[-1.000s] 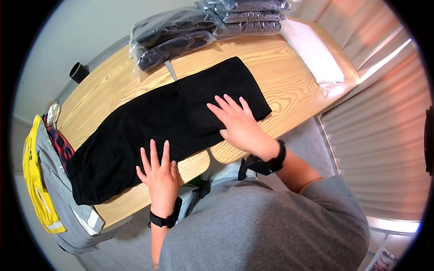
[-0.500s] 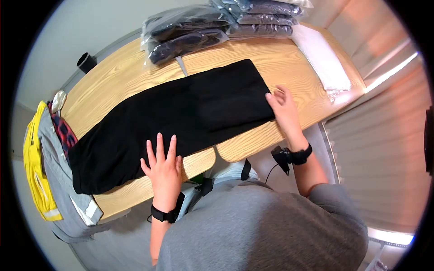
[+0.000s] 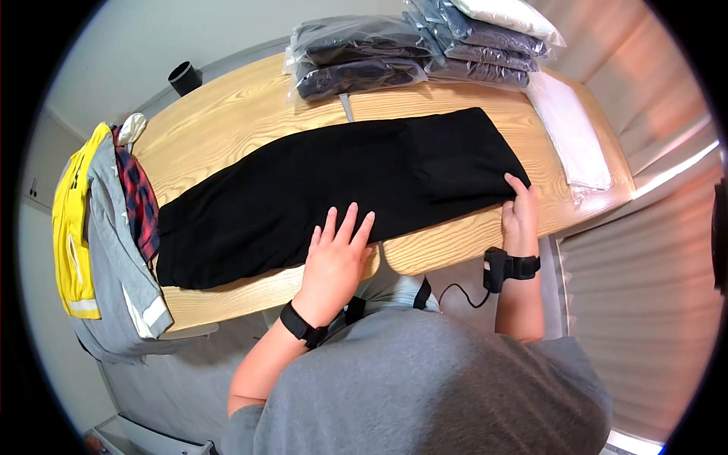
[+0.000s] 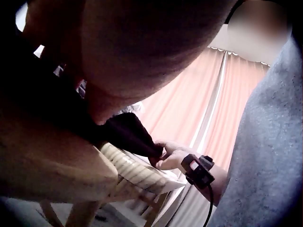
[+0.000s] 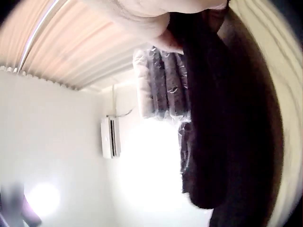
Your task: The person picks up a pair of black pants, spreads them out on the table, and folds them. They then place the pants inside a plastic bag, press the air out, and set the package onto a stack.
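Note:
A folded pair of black trousers [image 3: 341, 167] lies lengthwise across the wooden table. At the right end, my right hand [image 3: 521, 208] pinches the near corner between thumb and fingers. The left wrist view shows that corner of black cloth [image 4: 130, 135] raised a little above the tabletop, in the grip of the right hand [image 4: 170, 156]. My left hand [image 3: 334, 262] rests with its fingers spread on the near edge of the trousers, around the middle of their length. In the right wrist view the dark cloth [image 5: 208, 118] hangs close under the fingers.
Dark garments in clear bags [image 3: 364, 64] are stacked at the back, beside a second bagged stack [image 3: 485, 49]. White flat packaging [image 3: 569, 136] lies at the right. Yellow [image 3: 76, 227], grey [image 3: 114, 205] and plaid clothes [image 3: 136, 197] drape over the left edge. A gap splits the wooden tabletop [image 3: 447, 243].
My right hand has moved from lying flat on the trousers to their right end and now pinches the near corner. The left hand stays spread on the near edge. The head view has shifted.

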### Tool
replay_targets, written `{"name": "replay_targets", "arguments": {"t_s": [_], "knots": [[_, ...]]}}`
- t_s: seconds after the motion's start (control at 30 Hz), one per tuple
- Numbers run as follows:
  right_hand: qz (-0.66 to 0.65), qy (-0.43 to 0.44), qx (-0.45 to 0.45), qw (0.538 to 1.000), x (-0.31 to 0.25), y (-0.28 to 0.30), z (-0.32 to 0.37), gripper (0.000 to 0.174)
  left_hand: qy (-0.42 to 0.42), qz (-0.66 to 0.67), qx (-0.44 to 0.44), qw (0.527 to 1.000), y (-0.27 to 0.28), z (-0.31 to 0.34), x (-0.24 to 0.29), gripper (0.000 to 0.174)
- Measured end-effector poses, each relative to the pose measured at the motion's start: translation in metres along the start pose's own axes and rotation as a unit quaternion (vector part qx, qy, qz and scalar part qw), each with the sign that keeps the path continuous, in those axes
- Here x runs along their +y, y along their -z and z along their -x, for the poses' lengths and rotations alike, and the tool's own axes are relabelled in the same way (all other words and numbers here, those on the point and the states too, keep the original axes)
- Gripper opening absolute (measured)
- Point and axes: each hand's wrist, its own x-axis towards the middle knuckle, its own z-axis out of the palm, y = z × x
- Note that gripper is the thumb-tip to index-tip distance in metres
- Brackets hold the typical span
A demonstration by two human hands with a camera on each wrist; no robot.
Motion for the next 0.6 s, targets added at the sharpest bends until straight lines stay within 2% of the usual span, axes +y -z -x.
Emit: {"name": "replay_targets", "arguments": {"t_s": [0.07, 0.1, 0.17, 0.2, 0.3, 0.4, 0.5, 0.57, 0.6], "knots": [[-0.147, -0.093, -0.042, 0.984, 0.008, 0.010, -0.007, 0.043, 0.005, 0.000, 0.000, 1.000, -0.003, -0.002, -0.001, 0.052], [-0.144, -0.092, -0.044, 0.984, 0.002, 0.004, 0.004, 0.043, 0.004, 0.005, 0.001, 1.000, -0.003, -0.001, -0.003, 0.052], [-0.230, -0.237, -0.099, 0.939, -0.009, -0.022, 0.041, 0.044, 0.005, 0.005, -0.004, 1.000, -0.004, -0.001, -0.003, 0.052], [-0.241, -0.256, -0.137, 0.926, -0.003, -0.028, 0.048, 0.043, 0.004, 0.008, -0.006, 1.000, -0.005, 0.000, -0.002, 0.052], [-0.257, -0.272, -0.112, 0.921, 0.010, -0.042, 0.056, 0.039, 0.013, 0.005, -0.007, 1.000, -0.006, 0.000, -0.001, 0.051], [-0.198, -0.287, -0.110, 0.931, 0.023, -0.045, 0.056, 0.036, 0.008, -0.005, -0.003, 1.000, -0.005, 0.001, -0.001, 0.052], [-0.239, -0.251, -0.174, 0.922, 0.031, -0.043, 0.059, 0.036, 0.007, -0.003, -0.001, 1.000, -0.006, 0.001, -0.003, 0.052], [-0.109, -0.149, -0.102, 0.978, 0.022, -0.052, 0.076, 0.034, 0.007, 0.003, 0.007, 1.000, -0.007, 0.002, -0.003, 0.051], [-0.108, -0.154, -0.107, 0.976, 0.023, -0.058, 0.082, 0.034, 0.007, 0.006, 0.011, 1.000, -0.008, 0.002, -0.004, 0.051]]}}
